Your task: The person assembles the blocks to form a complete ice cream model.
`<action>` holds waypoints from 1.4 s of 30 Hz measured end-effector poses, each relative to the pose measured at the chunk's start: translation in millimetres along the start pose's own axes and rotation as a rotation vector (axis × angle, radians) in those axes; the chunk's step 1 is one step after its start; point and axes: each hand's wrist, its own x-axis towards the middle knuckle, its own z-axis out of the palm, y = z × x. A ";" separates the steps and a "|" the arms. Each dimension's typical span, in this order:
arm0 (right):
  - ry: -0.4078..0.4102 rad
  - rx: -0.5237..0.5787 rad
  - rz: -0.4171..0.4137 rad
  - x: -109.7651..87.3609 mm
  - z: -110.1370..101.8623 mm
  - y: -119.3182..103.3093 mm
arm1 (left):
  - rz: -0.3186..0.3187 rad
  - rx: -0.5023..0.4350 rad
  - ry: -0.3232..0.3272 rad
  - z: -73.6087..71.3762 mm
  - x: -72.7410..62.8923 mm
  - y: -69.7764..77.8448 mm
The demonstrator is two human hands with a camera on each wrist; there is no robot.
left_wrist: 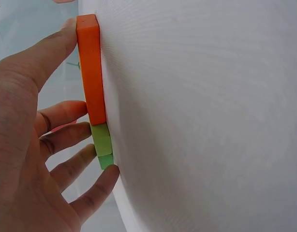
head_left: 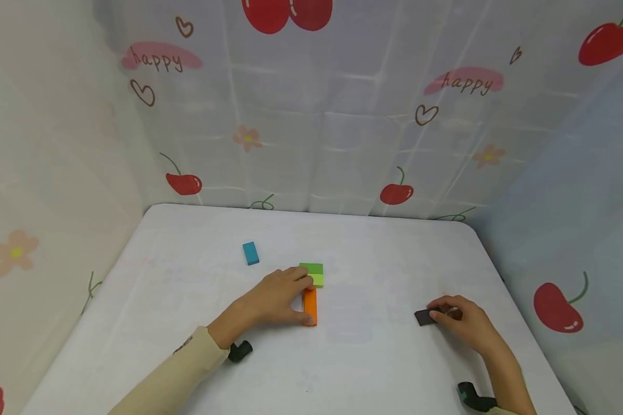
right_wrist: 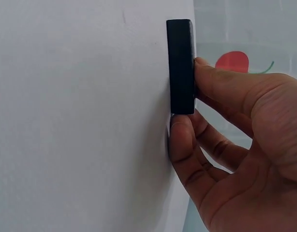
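In the head view my left hand (head_left: 276, 298) holds an orange block (head_left: 310, 308) at the table's middle. The thumb is at its near end and the fingertips reach its far end. A light green block (head_left: 318, 281) and a darker green block (head_left: 314, 268) line up beyond the orange one; in the left wrist view, fingertips lie along these green blocks (left_wrist: 101, 140). Over on the right, my right hand (head_left: 466, 324) pinches a flat black block (head_left: 423, 317). Its thumb is on the black block's (right_wrist: 181, 67) upper face, with a finger at one end, in the right wrist view.
A blue block (head_left: 251, 253) lies alone, farther back and left of the green ones. The white table (head_left: 363, 369) meets a cherry-print curtain (head_left: 311, 161) at its back edge. Black wrist straps (head_left: 240, 351) show at both wrists.
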 end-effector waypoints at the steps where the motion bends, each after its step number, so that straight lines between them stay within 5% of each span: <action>1: 0.001 0.000 0.000 1.1 1.1 -0.2 | 0.001 0.000 0.002 0.2 -0.1 -0.2; 42: -0.055 0.027 -0.065 93.2 34.3 -54.2 | 0.014 -0.004 0.022 2.8 0.2 -1.8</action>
